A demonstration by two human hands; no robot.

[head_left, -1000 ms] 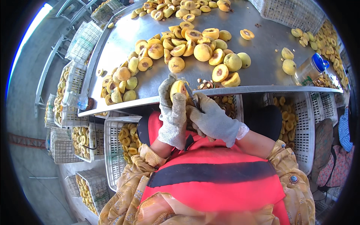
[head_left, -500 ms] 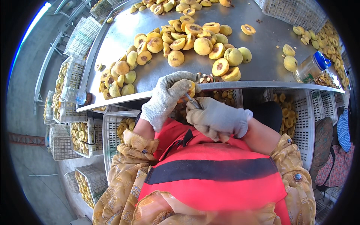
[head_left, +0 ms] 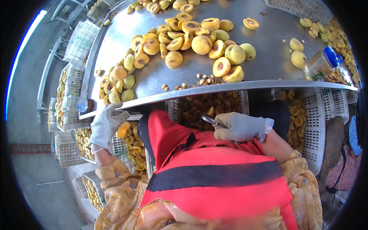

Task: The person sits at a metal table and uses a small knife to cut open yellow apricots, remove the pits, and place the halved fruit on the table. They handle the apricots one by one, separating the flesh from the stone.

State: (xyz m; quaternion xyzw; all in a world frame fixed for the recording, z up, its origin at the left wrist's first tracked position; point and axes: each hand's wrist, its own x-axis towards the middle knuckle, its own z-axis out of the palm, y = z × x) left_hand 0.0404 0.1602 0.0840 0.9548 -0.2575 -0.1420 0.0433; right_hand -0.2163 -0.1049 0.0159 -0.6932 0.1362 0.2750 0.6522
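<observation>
My left hand (head_left: 106,124), in a pale knitted glove, is out at the left over a crate of peach halves (head_left: 135,147). Its fingers are apart, and a blurred orange peach half (head_left: 123,129) is just below the fingertips, seemingly clear of them. My gloved right hand (head_left: 239,127) is closed round a small metal pitting tool (head_left: 212,122) with a curved, loop-like tip pointing left. That hand is in front of my red apron, above a crate of darker pits and scraps (head_left: 207,109). Cut peaches (head_left: 188,36) lie piled on the metal table (head_left: 153,78).
The table's raised front edge (head_left: 214,88) runs between me and the pile. Loose pits (head_left: 206,80) lie near it. A clear jar with a blue lid (head_left: 322,63) stands at the right. White crates (head_left: 312,130) flank me, and more crates stack up at the left.
My left hand has moved from the middle to the left crate with the peach half, which now appears released. My right hand has shifted slightly right, keeping the tool.
</observation>
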